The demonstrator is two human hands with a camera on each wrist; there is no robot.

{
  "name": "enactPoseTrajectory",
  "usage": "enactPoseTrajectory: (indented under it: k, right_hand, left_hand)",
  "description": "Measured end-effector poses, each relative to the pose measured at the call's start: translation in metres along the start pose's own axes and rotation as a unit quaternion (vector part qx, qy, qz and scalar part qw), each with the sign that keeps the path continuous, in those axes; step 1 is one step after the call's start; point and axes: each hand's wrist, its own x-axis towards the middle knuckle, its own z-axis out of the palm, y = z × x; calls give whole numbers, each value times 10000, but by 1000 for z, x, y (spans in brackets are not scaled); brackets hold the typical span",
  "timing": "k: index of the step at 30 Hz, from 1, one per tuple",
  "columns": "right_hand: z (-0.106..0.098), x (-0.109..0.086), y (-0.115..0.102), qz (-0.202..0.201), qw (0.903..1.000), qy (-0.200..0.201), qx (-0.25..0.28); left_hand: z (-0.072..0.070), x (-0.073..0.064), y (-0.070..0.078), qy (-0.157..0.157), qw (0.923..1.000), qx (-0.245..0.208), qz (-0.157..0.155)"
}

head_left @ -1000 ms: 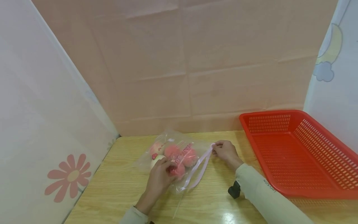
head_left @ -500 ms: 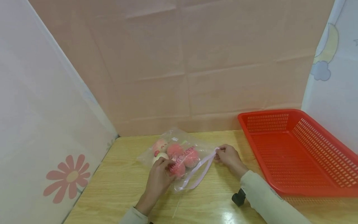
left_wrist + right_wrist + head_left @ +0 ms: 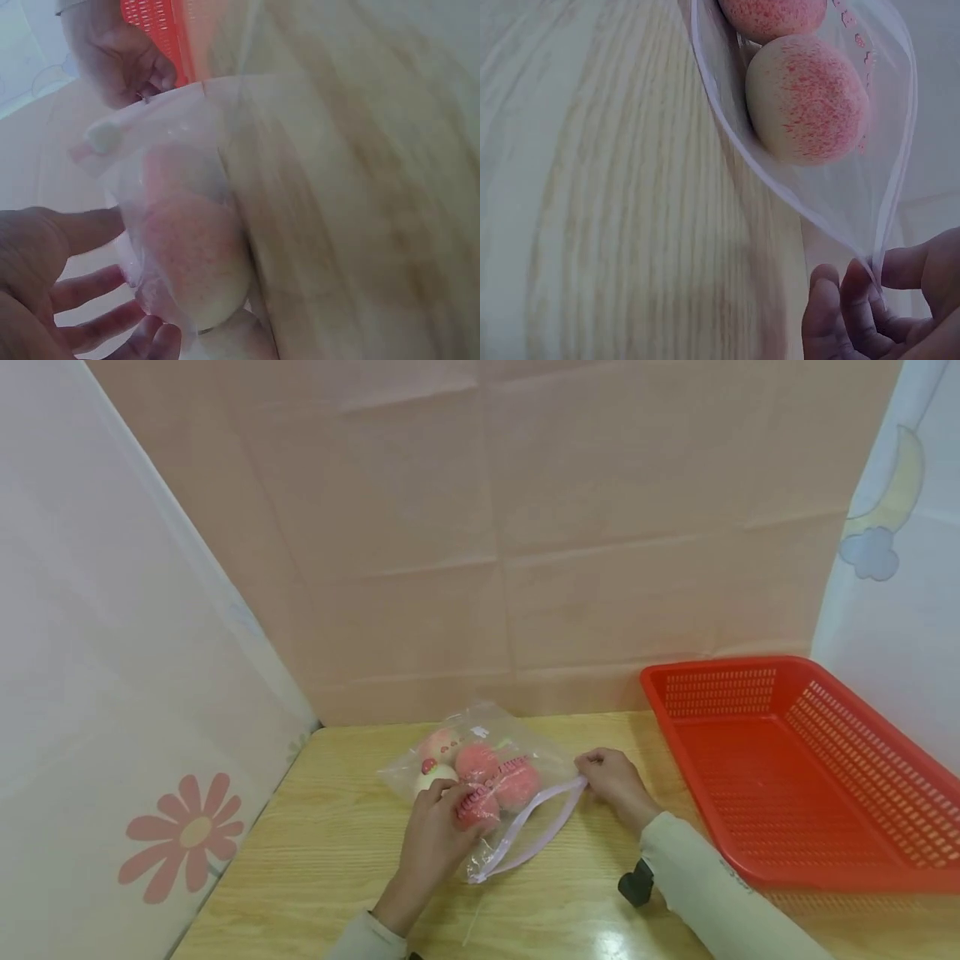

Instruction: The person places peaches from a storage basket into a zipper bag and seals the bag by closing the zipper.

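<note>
A clear zip bag (image 3: 551,752) with a lilac zip edge (image 3: 528,857) lies on the wooden table, its mouth gaping toward the front right. Inside are several round, peach-like pieces, pink (image 3: 517,783) and cream speckled, plus a white one (image 3: 435,779) with a red strawberry-like decoration. My right hand (image 3: 613,781) pinches the far corner of the mouth between thumb and fingers, plain in the right wrist view. My left hand (image 3: 435,839) rests against the near side of the bag, fingers spread (image 3: 90,289). A pale zip slider (image 3: 105,139) shows in the left wrist view.
A large red plastic basket (image 3: 693,785) stands to the right, beside my right forearm. A pinkish cloth (image 3: 390,568) hangs behind the table, and pale printed cloths (image 3: 135,693) flank it. A black camera mount (image 3: 637,883) sits at my right wrist.
The bag and its contents have shifted slightly right. Its zip mouth gapes wider. My right hand has moved a little right with the corner, and my left hand slightly right along the bag.
</note>
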Motion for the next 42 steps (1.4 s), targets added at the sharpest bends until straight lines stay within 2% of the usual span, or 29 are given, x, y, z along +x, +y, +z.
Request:
enactPoseTrajectory:
  k: [8, 21, 32, 42]
  right_hand:
    - [-3, -13, 8, -31, 9997, 109, -218]
    - [-12, -38, 22, -186, 9995, 118, -208]
    - [-17, -57, 30, -135, 9997, 4, -190]
    - [-23, -71, 35, -130, 9990, -49, -426]
  left_hand:
    - [0, 2, -1, -52, 9998, 135, -96]
    - [2, 14, -10, -315, 9985, -221, 396]
    - [6, 27, -11, -631, 9952, -406, 623]
    - [15, 43, -12, -917, 9908, -516, 849]
